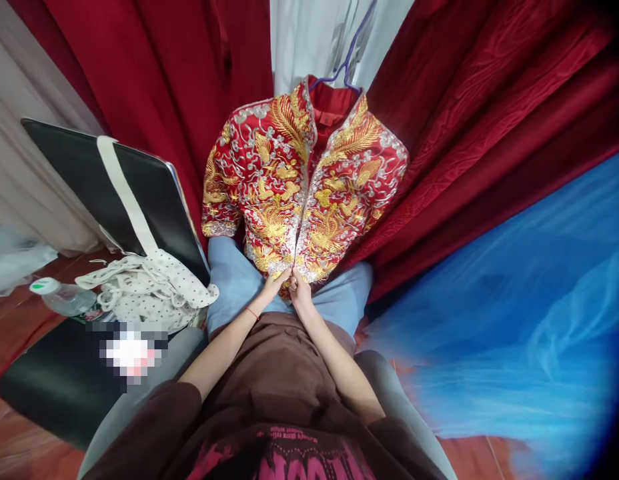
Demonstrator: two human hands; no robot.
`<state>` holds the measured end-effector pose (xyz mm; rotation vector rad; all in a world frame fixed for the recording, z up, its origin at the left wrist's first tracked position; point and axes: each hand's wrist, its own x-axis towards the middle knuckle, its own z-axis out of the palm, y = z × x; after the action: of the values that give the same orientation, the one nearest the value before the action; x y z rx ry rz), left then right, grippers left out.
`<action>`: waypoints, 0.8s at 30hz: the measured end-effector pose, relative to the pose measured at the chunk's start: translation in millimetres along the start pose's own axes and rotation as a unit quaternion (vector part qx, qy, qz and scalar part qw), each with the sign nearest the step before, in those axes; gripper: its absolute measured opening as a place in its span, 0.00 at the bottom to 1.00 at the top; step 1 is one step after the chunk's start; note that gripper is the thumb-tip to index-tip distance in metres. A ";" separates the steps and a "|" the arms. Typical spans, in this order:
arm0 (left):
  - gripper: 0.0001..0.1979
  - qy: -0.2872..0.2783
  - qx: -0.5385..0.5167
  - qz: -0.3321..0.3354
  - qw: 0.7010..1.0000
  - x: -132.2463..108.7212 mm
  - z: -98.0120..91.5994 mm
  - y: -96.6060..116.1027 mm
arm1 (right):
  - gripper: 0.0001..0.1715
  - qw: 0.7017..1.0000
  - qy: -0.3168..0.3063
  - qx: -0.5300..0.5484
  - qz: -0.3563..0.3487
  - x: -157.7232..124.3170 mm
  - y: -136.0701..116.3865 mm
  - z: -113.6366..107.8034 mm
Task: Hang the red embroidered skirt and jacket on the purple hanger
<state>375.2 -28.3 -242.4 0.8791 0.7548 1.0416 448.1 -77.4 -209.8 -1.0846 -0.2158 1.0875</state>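
A red jacket [269, 180] with gold and silver embroidery hangs in front of me on a purple hanger [346, 65], its lower part over my lap. Its front edges run close together toward the hem and stand apart at the collar. My left hand [276, 282] pinches the front edge near the bottom. Right beside it, my right hand [300, 288] is closed at the same spot, fingers bent against the hem. The fastening between my fingertips is too small to make out.
To the left stands a black chair [64, 380] with a white spotted cloth bag [149, 287] and a plastic bottle [64, 297] on it. Red garments [469, 133] hang on both sides. Blue tulle [514, 300] spreads at the right.
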 end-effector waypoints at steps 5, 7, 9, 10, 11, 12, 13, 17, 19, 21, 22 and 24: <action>0.20 0.061 -0.108 -0.051 0.991 3.1 -0.4 7.0 | 0.25 0.999 0.002 0.018 0.040 -2.7 -0.8 2.7; 0.21 0.048 -0.121 -0.052 0.990 3.6 -0.8 8.5 | 0.23 0.998 -0.011 0.019 0.060 -2.8 -3.4 3.1; 0.22 0.036 -0.115 -0.044 0.992 3.8 -1.8 8.4 | 0.20 0.997 -0.023 0.022 0.071 -2.5 -6.9 3.3; 0.21 0.033 -0.108 -0.038 0.993 3.9 -2.4 7.8 | 0.18 0.997 -0.027 0.024 0.073 -2.3 -8.6 3.3; 0.21 0.033 -0.098 -0.029 0.994 4.0 -3.2 6.8 | 0.17 0.997 -0.031 0.027 0.073 -2.2 -10.1 3.2; 0.21 0.035 -0.088 -0.021 0.995 4.2 -4.0 5.5 | 0.17 0.996 -0.033 0.029 0.072 -2.2 -11.3 3.1; 0.22 0.039 -0.078 -0.013 0.996 4.4 -5.0 4.2 | 0.18 0.996 -0.035 0.030 0.070 -2.2 -12.2 3.0; 0.23 0.044 -0.057 -0.004 0.997 5.8 -8.4 0.4 | 0.25 0.997 -0.029 0.032 0.058 -5.2 -12.1 2.7; 0.23 0.040 -0.054 -0.002 0.998 6.2 -9.6 1.0 | 0.28 0.998 -0.023 0.043 0.045 -8.9 -10.3 4.1; 0.23 0.039 -0.055 -0.002 0.998 5.8 -10.7 3.2 | 0.29 0.996 -0.025 0.054 0.062 -13.5 -7.6 7.6; 0.23 0.042 -0.058 -0.005 0.997 5.4 -11.3 4.6 | 0.30 0.994 -0.031 0.054 0.092 -16.0 -6.0 10.2; 0.22 0.055 -0.062 -0.030 0.996 4.2 -12.7 7.5 | 0.30 0.982 -0.048 0.034 0.178 -20.2 -3.1 16.2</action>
<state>362.8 -19.5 -242.1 0.6940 0.7950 1.0773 429.9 -83.8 -192.4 -1.0337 -0.0606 1.4599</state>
